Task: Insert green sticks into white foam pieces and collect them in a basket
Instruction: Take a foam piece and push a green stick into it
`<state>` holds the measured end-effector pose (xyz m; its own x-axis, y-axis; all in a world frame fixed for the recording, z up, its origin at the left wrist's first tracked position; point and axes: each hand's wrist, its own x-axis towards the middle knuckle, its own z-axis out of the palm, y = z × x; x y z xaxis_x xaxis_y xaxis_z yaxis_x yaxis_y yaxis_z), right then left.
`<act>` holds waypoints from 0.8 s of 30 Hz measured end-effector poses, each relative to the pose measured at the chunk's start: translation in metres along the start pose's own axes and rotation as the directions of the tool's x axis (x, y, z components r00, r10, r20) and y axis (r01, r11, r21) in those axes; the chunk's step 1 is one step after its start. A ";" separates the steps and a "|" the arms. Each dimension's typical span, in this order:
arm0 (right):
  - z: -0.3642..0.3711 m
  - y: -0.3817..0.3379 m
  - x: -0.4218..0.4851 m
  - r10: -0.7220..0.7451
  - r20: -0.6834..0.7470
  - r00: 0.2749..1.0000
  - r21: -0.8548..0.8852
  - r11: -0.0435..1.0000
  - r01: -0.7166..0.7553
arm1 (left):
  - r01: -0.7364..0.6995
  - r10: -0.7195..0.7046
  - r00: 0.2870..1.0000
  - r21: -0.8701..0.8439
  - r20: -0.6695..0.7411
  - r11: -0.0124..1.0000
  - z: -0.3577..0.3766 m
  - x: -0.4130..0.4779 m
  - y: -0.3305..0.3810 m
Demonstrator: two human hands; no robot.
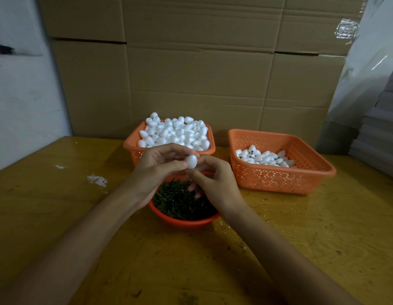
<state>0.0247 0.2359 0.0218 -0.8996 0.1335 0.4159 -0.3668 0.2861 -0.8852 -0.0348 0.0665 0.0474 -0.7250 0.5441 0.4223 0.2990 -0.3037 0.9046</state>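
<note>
My left hand [157,167] pinches a white egg-shaped foam piece [191,161] between thumb and fingers, above a round orange bowl [186,221] full of green sticks [180,201]. My right hand [215,179] meets it from the right, fingers curled against the foam piece's underside; whether it holds a stick is hidden. Behind my hands stands an orange basket [134,150] heaped with plain foam pieces [175,133]. To the right, a second orange basket [279,175] holds a smaller layer of foam pieces [265,158], with a green stick end showing on one.
Everything sits on a yellow wooden table [59,205] with white specks on its left part. A wall of cardboard boxes [191,62] stands right behind the baskets. Stacked grey sheets [380,133] rise at the far right edge.
</note>
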 end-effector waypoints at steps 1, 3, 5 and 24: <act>0.000 0.000 0.000 0.002 0.001 1.000 -0.004 1.000 -0.002 | 0.002 -0.002 1.000 -0.006 0.000 1.000 0.000 0.000 0.000; 0.000 0.000 0.000 0.006 0.002 1.000 -0.005 1.000 -0.006 | 0.008 -0.009 1.000 -0.016 -0.007 1.000 0.000 0.000 0.000; 0.000 -0.001 0.000 0.011 0.000 1.000 0.003 1.000 -0.011 | 0.009 -0.009 1.000 -0.008 -0.008 1.000 0.000 0.001 -0.001; -0.024 -0.020 0.007 0.304 -0.408 0.861 0.492 0.868 -0.073 | 0.020 -0.017 0.985 0.020 -0.171 1.000 0.000 0.004 -0.006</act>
<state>0.0311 0.2541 0.0477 -0.7891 0.5890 0.1743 -0.3691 -0.2280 -0.9010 -0.0399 0.0706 0.0439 -0.8252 0.4077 0.3910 0.2962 -0.2771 0.9141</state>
